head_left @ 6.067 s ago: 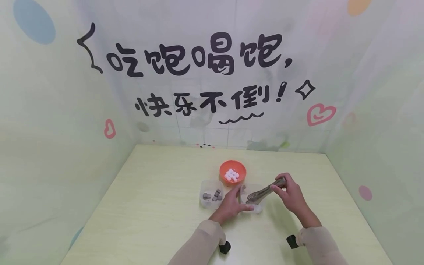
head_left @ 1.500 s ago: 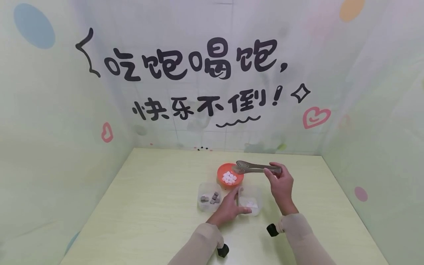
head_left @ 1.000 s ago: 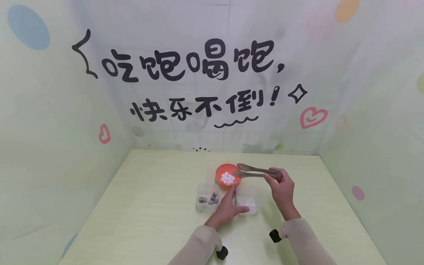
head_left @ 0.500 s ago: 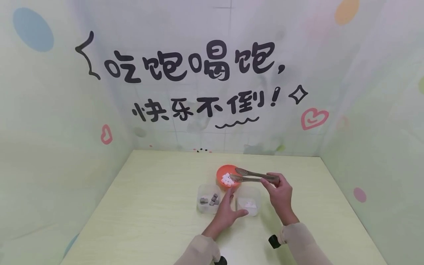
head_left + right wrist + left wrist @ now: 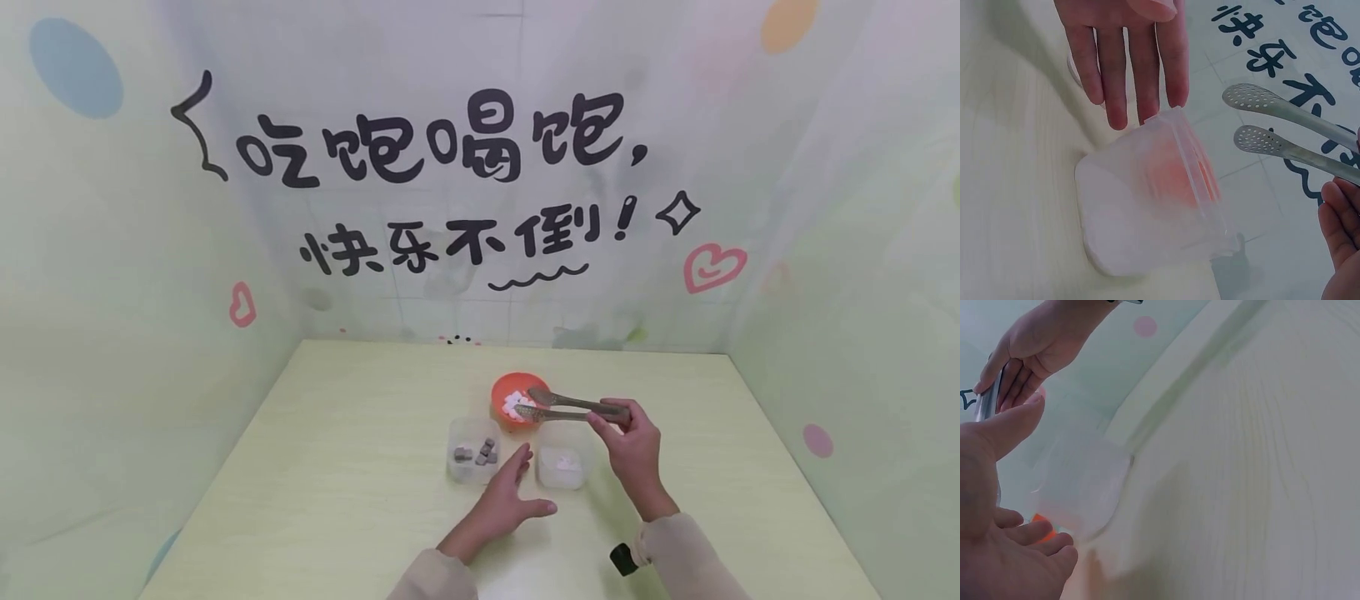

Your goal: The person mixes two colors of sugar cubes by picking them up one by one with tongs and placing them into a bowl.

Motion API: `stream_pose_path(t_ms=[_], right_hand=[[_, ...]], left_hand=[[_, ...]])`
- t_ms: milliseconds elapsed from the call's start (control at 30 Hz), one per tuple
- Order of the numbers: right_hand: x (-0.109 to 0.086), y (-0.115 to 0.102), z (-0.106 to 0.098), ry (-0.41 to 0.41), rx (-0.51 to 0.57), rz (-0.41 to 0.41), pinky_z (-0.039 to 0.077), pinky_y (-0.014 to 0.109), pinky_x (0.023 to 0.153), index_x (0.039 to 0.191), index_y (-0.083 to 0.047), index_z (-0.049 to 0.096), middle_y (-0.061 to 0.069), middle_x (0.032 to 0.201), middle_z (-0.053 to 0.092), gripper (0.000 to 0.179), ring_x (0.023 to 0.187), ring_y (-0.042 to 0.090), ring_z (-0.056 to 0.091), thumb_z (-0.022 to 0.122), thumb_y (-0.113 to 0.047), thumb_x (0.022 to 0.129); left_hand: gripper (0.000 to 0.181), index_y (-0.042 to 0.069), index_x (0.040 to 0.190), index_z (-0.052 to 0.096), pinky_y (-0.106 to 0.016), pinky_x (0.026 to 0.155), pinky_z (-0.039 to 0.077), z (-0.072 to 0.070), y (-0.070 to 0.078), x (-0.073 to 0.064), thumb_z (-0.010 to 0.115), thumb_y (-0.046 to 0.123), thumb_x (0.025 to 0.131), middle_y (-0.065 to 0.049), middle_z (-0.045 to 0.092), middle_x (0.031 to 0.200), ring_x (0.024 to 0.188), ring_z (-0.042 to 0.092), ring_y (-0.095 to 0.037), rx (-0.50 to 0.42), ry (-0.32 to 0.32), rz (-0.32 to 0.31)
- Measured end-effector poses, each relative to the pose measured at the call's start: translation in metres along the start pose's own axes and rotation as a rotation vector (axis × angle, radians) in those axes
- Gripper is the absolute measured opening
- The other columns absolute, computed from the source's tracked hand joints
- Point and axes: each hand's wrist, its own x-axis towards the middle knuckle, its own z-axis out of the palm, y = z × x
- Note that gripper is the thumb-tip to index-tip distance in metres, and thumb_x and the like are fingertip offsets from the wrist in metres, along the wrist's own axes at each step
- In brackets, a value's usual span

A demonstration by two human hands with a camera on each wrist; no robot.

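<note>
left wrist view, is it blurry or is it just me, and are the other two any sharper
Left wrist view: soft throughout; the clear plastic container is a smear and the left hand fills the corner, unfocused. Right wrist view: sharper, the perforated metal tongs read crisply. Head view: even light, faint shadows, edges bowed by the wide lens.

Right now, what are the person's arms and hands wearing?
Both hands are bare: the left hand and the right hand wear no gloves or rings that show. Each arm has a long, light beige sleeve. A small black camera sits at the right wrist.
</note>
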Motion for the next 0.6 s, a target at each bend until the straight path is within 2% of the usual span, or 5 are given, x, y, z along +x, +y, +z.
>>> stream_pose_path(t_ms=[100,233,400,600], right_hand=[[-0.004,-0.013,0.001,-0.013,-0.008,-0.023,0.053,0.014,0.072,0.103,0.012,0.063,0.008,0.085,0.072,0.030,0.086,0.013,0.070,0.077,0.007,0.077],[-0.007,-0.027,0.002,-0.031,0.008,-0.051,0.053,0.013,0.071,0.103,0.015,0.061,0.018,0.087,0.071,0.029,0.084,0.008,0.069,0.076,0.009,0.078],[-0.009,-0.029,0.003,-0.061,0.072,-0.060,0.054,0.015,0.075,0.103,0.018,0.059,0.029,0.089,0.067,0.029,0.083,0.001,0.067,0.074,0.012,0.078],[-0.013,-0.030,0.005,-0.064,0.063,-0.096,0.052,0.015,0.081,0.100,0.017,0.060,0.029,0.086,0.067,0.027,0.079,0.001,0.067,0.074,0.013,0.077]], left_hand=[[0.096,-0.001,0.153,0.020,-0.045,0.111,0.032,-0.004,0.002,-0.003,0.080,0.023,0.081,-0.021,0.032,0.153,0.138,0.033,-0.039,0.017,-0.029,-0.003],[0.092,0.001,0.152,0.026,-0.044,0.110,0.034,-0.009,0.004,-0.007,0.080,0.024,0.082,-0.019,0.033,0.152,0.137,0.036,-0.037,0.044,-0.045,-0.017],[0.080,0.005,0.148,0.038,-0.045,0.108,0.037,-0.016,0.004,-0.012,0.080,0.025,0.082,-0.014,0.041,0.149,0.134,0.042,-0.035,0.060,-0.053,-0.026],[0.066,0.005,0.140,0.049,-0.045,0.105,0.041,-0.030,0.001,-0.019,0.078,0.021,0.083,-0.011,0.051,0.140,0.128,0.048,-0.034,0.058,-0.079,-0.020]])
